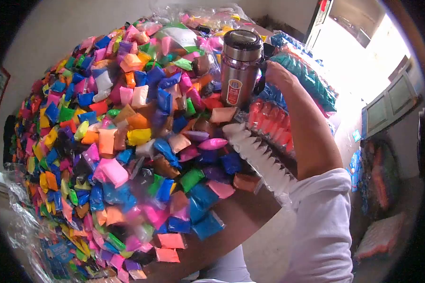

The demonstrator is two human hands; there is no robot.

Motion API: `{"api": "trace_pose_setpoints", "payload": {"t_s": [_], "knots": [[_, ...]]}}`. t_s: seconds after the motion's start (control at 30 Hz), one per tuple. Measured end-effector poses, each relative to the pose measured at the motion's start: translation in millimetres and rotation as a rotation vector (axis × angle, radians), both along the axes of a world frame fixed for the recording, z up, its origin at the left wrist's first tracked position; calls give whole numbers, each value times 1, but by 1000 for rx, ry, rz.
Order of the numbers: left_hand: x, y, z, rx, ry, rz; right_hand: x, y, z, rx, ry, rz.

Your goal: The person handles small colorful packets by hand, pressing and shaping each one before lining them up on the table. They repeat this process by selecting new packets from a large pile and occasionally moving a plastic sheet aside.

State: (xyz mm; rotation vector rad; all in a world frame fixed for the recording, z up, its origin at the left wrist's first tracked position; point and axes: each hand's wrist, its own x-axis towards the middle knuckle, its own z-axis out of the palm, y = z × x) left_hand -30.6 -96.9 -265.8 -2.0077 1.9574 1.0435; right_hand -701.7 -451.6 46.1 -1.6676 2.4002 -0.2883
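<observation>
A steel insulated mug (241, 70) with a black lid stands upright at the back of the table among many small soft packets. My right hand (279, 76) reaches to its right side, with the fingers closed at the dark handle; the fingertips are partly hidden. Below that arm lie a bag of red packets (269, 120) and a clear strip of white packets (255, 153). Teal packets in a clear bag (307, 80) sit just beyond the hand. My left hand is out of view.
A large heap of colourful plastic-wrapped packets (108, 137) covers most of the table (243, 214). Clear plastic bags (21, 207) hang at the left edge. An open doorway (359, 52) is at the back right, with more bagged goods (380, 236) at the lower right.
</observation>
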Motion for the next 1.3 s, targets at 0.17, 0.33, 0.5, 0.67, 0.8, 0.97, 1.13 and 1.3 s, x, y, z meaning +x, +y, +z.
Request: {"api": "trace_pose_setpoints", "payload": {"t_s": [0.17,0.33,0.5,0.67,0.8,0.97,1.13,1.3], "knots": [[-9,-14,0,24,39,65,-9,-12,-15,-31,36,30],[-8,-16,2,46,69,150,-10,-11,-12,-49,64,30],[-7,-19,3,62,109,229,-6,2,2,-120,126,19],[-10,-23,4,73,167,284,7,9,14,-280,89,-110],[-3,-24,7,83,205,336,21,22,30,-434,138,-188],[1,-23,5,111,276,379,31,78,66,-316,182,-182],[-3,-15,-1,155,358,396,54,150,85,-447,360,-282],[-10,1,-9,217,443,401,90,237,85,-545,382,-386]]}}
